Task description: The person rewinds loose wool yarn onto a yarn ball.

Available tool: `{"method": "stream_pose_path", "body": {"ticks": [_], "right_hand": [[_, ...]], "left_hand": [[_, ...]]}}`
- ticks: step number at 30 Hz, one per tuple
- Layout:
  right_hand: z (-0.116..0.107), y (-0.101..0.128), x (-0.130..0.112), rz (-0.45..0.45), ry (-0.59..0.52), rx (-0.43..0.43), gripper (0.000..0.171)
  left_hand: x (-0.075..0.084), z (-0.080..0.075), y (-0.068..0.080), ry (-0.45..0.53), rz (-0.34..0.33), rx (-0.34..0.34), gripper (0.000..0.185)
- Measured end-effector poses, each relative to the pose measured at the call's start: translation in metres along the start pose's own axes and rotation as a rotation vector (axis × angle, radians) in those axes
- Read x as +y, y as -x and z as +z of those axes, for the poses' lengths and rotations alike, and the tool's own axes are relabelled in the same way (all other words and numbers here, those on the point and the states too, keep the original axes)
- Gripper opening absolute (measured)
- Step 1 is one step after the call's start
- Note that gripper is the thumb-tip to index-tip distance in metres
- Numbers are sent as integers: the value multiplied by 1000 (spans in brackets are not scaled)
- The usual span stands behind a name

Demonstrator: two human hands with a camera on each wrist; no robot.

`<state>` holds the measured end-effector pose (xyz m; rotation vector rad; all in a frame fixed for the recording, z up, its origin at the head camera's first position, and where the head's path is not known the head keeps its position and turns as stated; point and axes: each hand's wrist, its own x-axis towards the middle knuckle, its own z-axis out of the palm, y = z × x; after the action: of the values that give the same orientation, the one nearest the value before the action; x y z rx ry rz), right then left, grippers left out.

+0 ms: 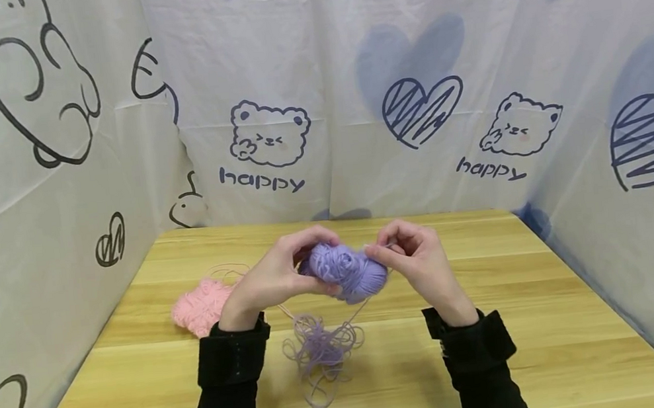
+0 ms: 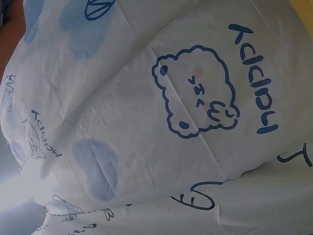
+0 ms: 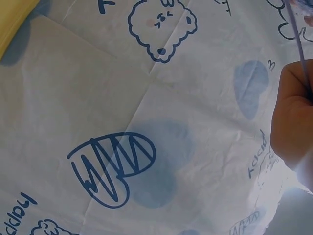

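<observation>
A ball of purple yarn (image 1: 346,270) is held above the table by my left hand (image 1: 277,272), its thumb below and fingers behind the ball. Just right of the ball, my right hand (image 1: 416,258) pinches a strand of the yarn between thumb and curled fingers. In the right wrist view the purple strand (image 3: 296,39) runs down into that hand. Loose loops of purple yarn (image 1: 321,349) lie tangled on the table under the ball, and a strand rises from them toward it. The left wrist view shows only a sliver of skin at its edge, not the ball.
A pink yarn bundle (image 1: 201,307) lies on the table left of my left wrist, with thin pink strands behind it. The wooden table (image 1: 557,339) is enclosed at the back and sides by white printed cloth (image 1: 354,181).
</observation>
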<state>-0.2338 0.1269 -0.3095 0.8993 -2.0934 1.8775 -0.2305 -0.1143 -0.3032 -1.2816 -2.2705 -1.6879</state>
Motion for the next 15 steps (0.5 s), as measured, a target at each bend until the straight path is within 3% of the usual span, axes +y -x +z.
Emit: {"method": "stream_pose_path", "body": {"ticks": [8, 15], "right_hand": [[-2, -1, 2, 36, -13, 7, 11], [2, -3, 9, 31, -91, 18, 15]], "left_hand": [[3, -2, 1, 79, 34, -26, 52], [4, -1, 2, 171, 56, -36, 51]]}}
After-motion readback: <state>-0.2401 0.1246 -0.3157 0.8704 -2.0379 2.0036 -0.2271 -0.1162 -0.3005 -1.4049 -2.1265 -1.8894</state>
